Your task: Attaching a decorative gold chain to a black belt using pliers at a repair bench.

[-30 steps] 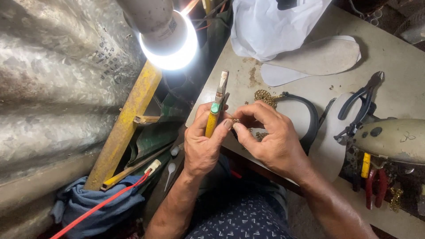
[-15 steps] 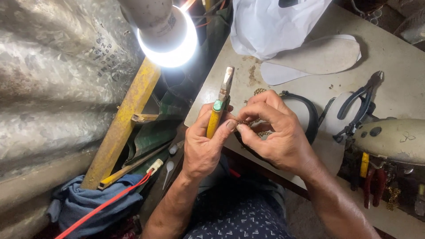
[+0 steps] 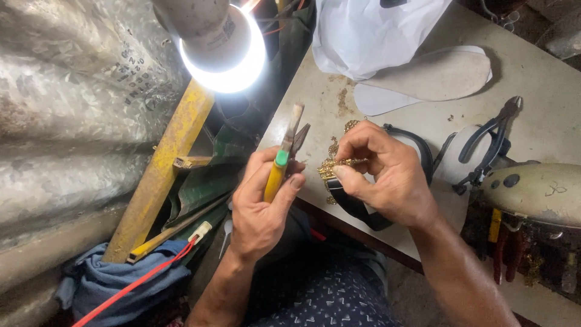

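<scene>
Left hand point(image 3: 261, 209) fingers closed around yellow-handled tool point(image 3: 279, 172); right hand point(image 3: 387, 175) fingers pinch gold ornament point(image 3: 336, 166) just beside tool, above counter point(image 3: 544, 66).

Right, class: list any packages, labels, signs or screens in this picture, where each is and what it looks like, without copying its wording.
White plastic bag: top of the workbench, crumpled, glossy white.
Printed marking: corrugated metal wall, upper left, small dark stamped characters in slanted rows.
Printed marking on the lamp holder: beside the lit bulb, small, dark.
No signs or screens.

The black strap point(image 3: 357, 209) was partly hidden beneath the right hand point(image 3: 387, 175); beside it, the gold ornament point(image 3: 334, 169) was half covered by fingertips, its shape indistinct.
</scene>
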